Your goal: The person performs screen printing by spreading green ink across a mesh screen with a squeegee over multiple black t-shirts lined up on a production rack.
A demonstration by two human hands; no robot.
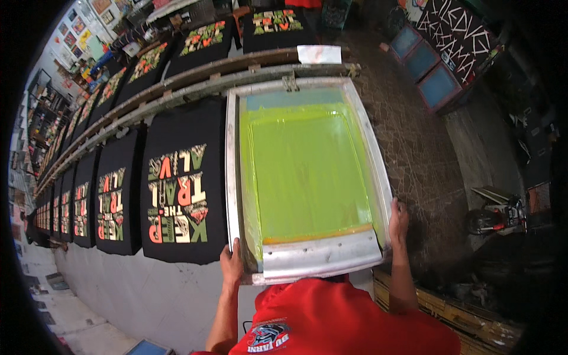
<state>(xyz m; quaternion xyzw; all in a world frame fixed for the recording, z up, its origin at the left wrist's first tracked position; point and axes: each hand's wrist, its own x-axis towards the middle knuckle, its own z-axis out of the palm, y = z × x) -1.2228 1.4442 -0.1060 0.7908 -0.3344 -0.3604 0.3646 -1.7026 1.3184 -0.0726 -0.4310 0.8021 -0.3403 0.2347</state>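
Observation:
A large screen printing frame [234, 171] with pale metal sides lies in front of me, its mesh spread with bright green ink [305, 171]. Across its near end rests a wide metal squeegee [322, 255], with a line of orange along its edge. My left hand [232, 264] is closed on the near left corner of the frame. On the right side rail, lower down, my right hand [399, 223] grips the frame. The frame's far end meets a hinge clamp [290, 83] on the long rail. What lies under the mesh is hidden.
To the left, a row of black printed shirts [176, 183] runs away along a long metal rail [171, 87]. More printed shirts [204, 41] lie beyond it. White paper [319, 54] sits on the rail. Blue-meshed screens [439, 87] lean far right, and a motorbike [494, 219] stands nearer.

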